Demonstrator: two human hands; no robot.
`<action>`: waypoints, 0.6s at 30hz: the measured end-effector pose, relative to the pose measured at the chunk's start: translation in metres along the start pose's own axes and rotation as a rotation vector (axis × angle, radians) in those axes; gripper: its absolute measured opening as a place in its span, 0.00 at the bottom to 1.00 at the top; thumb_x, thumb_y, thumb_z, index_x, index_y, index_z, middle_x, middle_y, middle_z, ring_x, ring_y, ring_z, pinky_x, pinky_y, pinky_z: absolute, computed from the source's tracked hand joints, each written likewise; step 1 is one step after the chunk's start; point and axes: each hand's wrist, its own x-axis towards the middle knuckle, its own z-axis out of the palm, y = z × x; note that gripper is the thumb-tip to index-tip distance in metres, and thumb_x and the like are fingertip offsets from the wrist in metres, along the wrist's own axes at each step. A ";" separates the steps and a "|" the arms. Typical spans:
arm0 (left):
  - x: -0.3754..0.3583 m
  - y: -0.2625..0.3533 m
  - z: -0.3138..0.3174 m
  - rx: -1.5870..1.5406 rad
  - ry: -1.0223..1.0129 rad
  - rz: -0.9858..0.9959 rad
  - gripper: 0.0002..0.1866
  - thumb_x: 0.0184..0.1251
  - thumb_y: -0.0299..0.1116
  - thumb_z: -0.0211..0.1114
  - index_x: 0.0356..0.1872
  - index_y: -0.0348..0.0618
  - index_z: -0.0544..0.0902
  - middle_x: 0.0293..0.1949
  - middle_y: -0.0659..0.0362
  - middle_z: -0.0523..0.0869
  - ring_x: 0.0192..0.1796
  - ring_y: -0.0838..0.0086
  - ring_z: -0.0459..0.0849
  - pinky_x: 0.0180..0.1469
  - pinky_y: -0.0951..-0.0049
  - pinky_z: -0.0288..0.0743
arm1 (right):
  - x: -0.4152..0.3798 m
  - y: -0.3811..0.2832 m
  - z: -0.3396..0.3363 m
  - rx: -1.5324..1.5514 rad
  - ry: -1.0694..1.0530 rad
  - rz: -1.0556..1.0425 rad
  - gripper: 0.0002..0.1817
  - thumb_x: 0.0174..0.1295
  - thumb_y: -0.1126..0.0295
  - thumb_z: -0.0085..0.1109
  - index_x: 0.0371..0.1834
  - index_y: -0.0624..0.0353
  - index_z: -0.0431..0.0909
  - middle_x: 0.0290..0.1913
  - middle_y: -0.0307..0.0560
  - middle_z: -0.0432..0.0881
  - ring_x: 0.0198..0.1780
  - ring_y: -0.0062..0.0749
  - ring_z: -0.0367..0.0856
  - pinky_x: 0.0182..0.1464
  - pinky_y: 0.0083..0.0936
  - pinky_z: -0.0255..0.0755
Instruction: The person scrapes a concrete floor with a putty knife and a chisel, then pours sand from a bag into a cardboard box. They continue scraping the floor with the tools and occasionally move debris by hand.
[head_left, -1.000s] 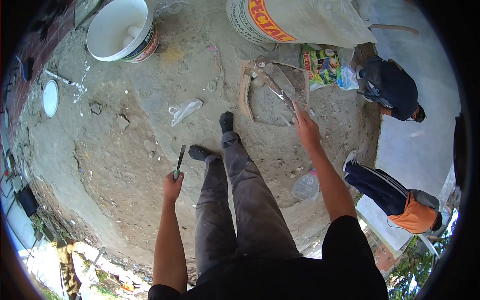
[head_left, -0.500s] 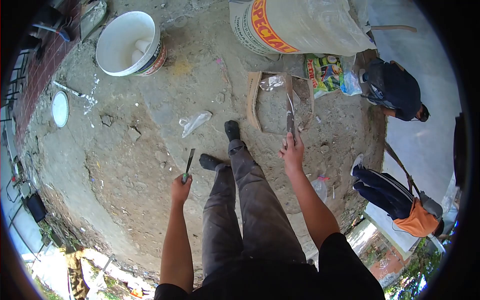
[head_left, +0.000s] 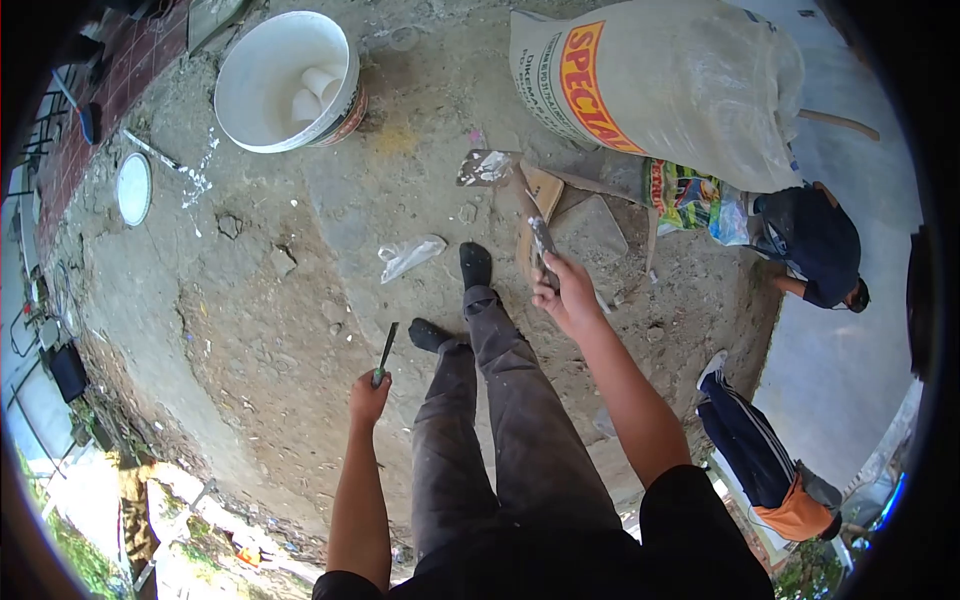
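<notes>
My left hand (head_left: 370, 396) is closed around the green handle of a narrow, dark-bladed knife (head_left: 389, 343), its blade pointing up and away from me. My right hand (head_left: 572, 297) grips the handle of a hoe-like tool (head_left: 532, 212). Its wide flat blade, smeared with white, sits crosswise at the far end. Beneath that tool, a brown cardboard piece (head_left: 540, 192) lies on the ground, overlapped by the shaft. A crumpled clear plastic bag (head_left: 412, 256) rests beyond my feet, between my two hands in this view.
A white bucket (head_left: 235, 110) with pale rolls inside stands at the upper left, near a round white lid (head_left: 133, 189). A big sack (head_left: 690, 90) and a colourful packet (head_left: 685, 196) lie at the upper right. Two people, one in dark clothes (head_left: 825, 235), one in orange (head_left: 798, 508), are at right.
My right hand has moved slightly left, swinging the tool's blade left, off the cardboard. My left hand still holds the knife, a little lower. The view has shifted, with the sack now lower.
</notes>
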 end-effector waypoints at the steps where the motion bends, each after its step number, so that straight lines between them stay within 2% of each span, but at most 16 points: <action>1: 0.005 0.010 0.000 -0.011 0.002 -0.016 0.13 0.62 0.40 0.66 0.33 0.37 0.83 0.21 0.50 0.80 0.23 0.61 0.77 0.30 0.62 0.70 | 0.025 -0.005 0.002 -0.104 -0.003 -0.049 0.10 0.71 0.66 0.50 0.51 0.57 0.70 0.26 0.39 0.70 0.19 0.21 0.64 0.27 0.28 0.71; 3: 0.020 0.027 0.005 -0.021 -0.009 -0.041 0.13 0.62 0.40 0.66 0.32 0.37 0.83 0.21 0.49 0.79 0.23 0.61 0.76 0.30 0.61 0.69 | 0.073 -0.026 0.010 -0.589 0.085 -0.188 0.15 0.69 0.67 0.51 0.57 0.59 0.69 0.29 0.45 0.75 0.22 0.28 0.74 0.30 0.32 0.76; 5: 0.041 0.046 0.013 -0.034 0.001 -0.013 0.13 0.62 0.39 0.66 0.31 0.37 0.82 0.20 0.50 0.79 0.22 0.63 0.75 0.29 0.62 0.68 | 0.124 -0.048 0.015 -1.039 0.198 -0.287 0.25 0.68 0.65 0.52 0.67 0.59 0.63 0.38 0.56 0.82 0.35 0.43 0.84 0.40 0.40 0.79; 6: 0.051 0.049 0.022 -0.043 -0.004 -0.023 0.13 0.62 0.39 0.66 0.31 0.37 0.82 0.20 0.50 0.79 0.22 0.63 0.75 0.29 0.62 0.68 | 0.156 -0.053 0.006 -1.051 0.197 -0.278 0.25 0.68 0.65 0.52 0.67 0.59 0.63 0.38 0.56 0.82 0.35 0.43 0.84 0.40 0.40 0.79; 8: 0.082 0.050 0.043 -0.204 0.029 -0.026 0.13 0.63 0.39 0.65 0.30 0.37 0.82 0.19 0.50 0.78 0.21 0.65 0.74 0.28 0.63 0.68 | 0.228 -0.060 -0.015 -1.642 0.253 -0.675 0.32 0.67 0.65 0.51 0.74 0.54 0.57 0.47 0.64 0.82 0.48 0.54 0.83 0.51 0.45 0.76; 9: 0.090 0.059 0.049 -0.209 0.025 -0.045 0.13 0.63 0.39 0.65 0.30 0.37 0.82 0.19 0.50 0.78 0.21 0.65 0.74 0.28 0.63 0.68 | 0.239 -0.073 -0.004 -1.647 0.243 -0.591 0.31 0.67 0.65 0.50 0.74 0.53 0.56 0.48 0.65 0.82 0.51 0.57 0.81 0.54 0.46 0.73; 10: 0.096 0.074 0.056 -0.317 0.042 -0.061 0.14 0.65 0.39 0.65 0.27 0.39 0.80 0.17 0.58 0.76 0.19 0.74 0.72 0.24 0.69 0.65 | 0.245 -0.084 0.008 -1.654 0.230 -0.498 0.31 0.67 0.64 0.50 0.74 0.51 0.56 0.49 0.66 0.81 0.53 0.59 0.79 0.57 0.48 0.71; 11: 0.100 0.081 0.061 -0.425 0.061 -0.083 0.16 0.68 0.39 0.65 0.23 0.41 0.77 0.15 0.66 0.74 0.17 0.84 0.69 0.20 0.76 0.62 | 0.265 -0.087 0.008 -1.683 0.234 -0.509 0.31 0.67 0.64 0.50 0.74 0.51 0.56 0.49 0.65 0.81 0.54 0.58 0.79 0.57 0.48 0.71; 15: 0.099 0.068 0.091 -0.335 0.044 -0.062 0.17 0.68 0.40 0.65 0.23 0.41 0.77 0.15 0.65 0.74 0.17 0.82 0.71 0.20 0.75 0.63 | 0.317 -0.092 0.010 -1.699 0.260 -0.475 0.31 0.67 0.64 0.49 0.74 0.51 0.58 0.52 0.63 0.81 0.56 0.57 0.78 0.59 0.46 0.71; 18: 0.080 0.048 0.100 -0.269 0.018 -0.129 0.17 0.67 0.40 0.65 0.22 0.41 0.76 0.14 0.65 0.74 0.16 0.82 0.71 0.20 0.74 0.63 | 0.340 -0.087 0.003 -1.603 0.300 -0.571 0.30 0.66 0.64 0.50 0.72 0.52 0.62 0.56 0.63 0.79 0.58 0.56 0.77 0.60 0.43 0.71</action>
